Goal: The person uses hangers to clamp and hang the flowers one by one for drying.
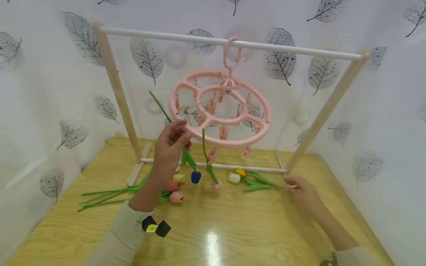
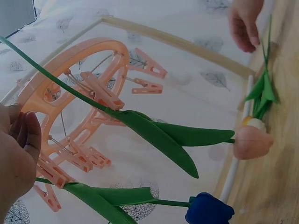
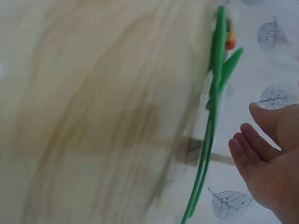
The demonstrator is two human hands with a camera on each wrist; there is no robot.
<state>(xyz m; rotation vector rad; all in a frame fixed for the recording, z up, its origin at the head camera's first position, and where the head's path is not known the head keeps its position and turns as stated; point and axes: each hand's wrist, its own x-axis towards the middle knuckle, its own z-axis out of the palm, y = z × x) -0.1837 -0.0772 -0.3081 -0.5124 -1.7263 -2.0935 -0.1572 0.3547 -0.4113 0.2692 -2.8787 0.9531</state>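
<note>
A pink round clip hanger (image 1: 246,142) hangs tilted from a white bar. My left hand (image 1: 168,151) holds its left rim between thumb and fingers. Two tulips hang from the clips: a blue one (image 1: 196,177) and a pink one (image 1: 217,184), heads down; in the left wrist view the pink head (image 2: 252,142) is beyond the blue head (image 2: 209,208). My right hand (image 1: 307,197) is beside the stem ends of a white tulip (image 1: 234,178) and a yellow-red tulip (image 1: 241,172). In the right wrist view its curved fingers (image 3: 252,149) stand apart from the green stems (image 3: 205,149).
Several tulips, pink (image 1: 176,197) and yellow among them, lie at the left of the wooden table (image 1: 233,229). A frame with wooden posts (image 1: 116,88), a white top bar (image 1: 166,36) and a low white bar (image 1: 259,168) surrounds the hanger. Behind stands a leaf-patterned wall.
</note>
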